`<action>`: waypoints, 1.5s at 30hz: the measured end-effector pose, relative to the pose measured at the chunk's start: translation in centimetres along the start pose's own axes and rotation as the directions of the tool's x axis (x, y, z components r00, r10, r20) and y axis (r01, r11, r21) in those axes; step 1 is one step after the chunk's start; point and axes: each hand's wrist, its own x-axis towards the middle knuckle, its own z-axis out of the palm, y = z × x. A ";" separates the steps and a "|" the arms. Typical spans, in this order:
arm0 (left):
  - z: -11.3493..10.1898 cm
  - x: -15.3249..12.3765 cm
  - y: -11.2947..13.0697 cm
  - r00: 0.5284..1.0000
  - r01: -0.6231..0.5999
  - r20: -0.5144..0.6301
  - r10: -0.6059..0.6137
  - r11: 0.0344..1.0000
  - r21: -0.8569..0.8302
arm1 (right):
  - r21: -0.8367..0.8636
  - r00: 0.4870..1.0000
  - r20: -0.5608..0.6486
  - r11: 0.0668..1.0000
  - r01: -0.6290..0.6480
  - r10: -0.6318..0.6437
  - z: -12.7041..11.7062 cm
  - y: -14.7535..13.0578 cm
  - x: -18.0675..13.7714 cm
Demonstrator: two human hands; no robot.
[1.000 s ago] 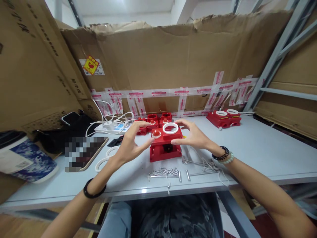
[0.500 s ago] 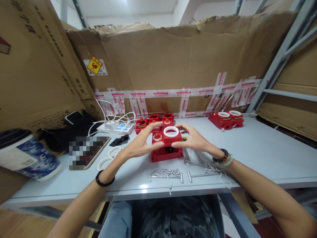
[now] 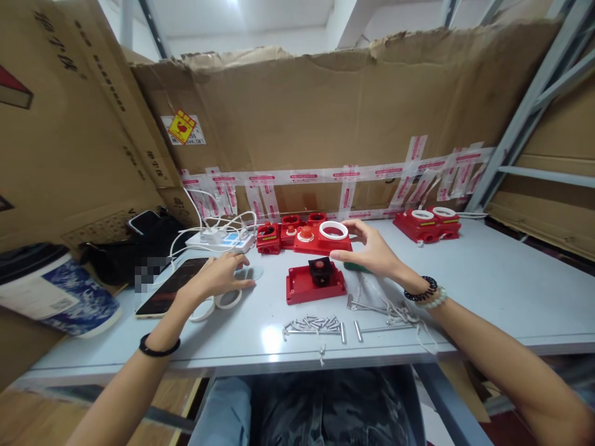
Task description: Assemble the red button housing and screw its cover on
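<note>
The red cover (image 3: 320, 247) is grasped at its right end by the right hand (image 3: 370, 249), toward the rear edge of the bench (image 3: 488, 291). The red base (image 3: 313, 296) is positioned nearer the front edge, behind the screws (image 3: 313, 323). The left hand (image 3: 217, 276) is placed at the clear disc (image 3: 256, 273), left of the base; whether the disc is gripped cannot be determined.

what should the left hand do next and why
Probably close gently on the clear disc: the left hand has its thumb and fingers spread right beside it, near the loose white rings, while the right hand appears to grip the red cover by its right end, behind the red base, leaving the left one available.
</note>
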 end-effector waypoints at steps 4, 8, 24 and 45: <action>0.2 0.2 -0.5 0.998 0.021 0.065 -0.020 1.000 -0.011 | 0.016 1.000 -0.009 1.000 0.006 -0.006 -0.2 0.3 0.1; 0.5 0.4 -1.3 1.000 0.011 0.012 -0.011 1.000 -0.020 | 0.038 0.999 -0.029 0.999 0.021 -0.020 -0.5 0.4 0.2; -2.8 4.4 12.7 0.828 -0.553 -0.285 0.483 0.788 -0.271 | 0.110 0.974 -0.224 0.994 -0.001 0.026 -1.7 -0.8 0.6; -2.5 4.6 12.7 0.835 -0.545 -0.238 0.496 0.805 -0.233 | 0.078 0.983 -0.184 0.997 0.006 0.008 -1.3 -0.4 0.4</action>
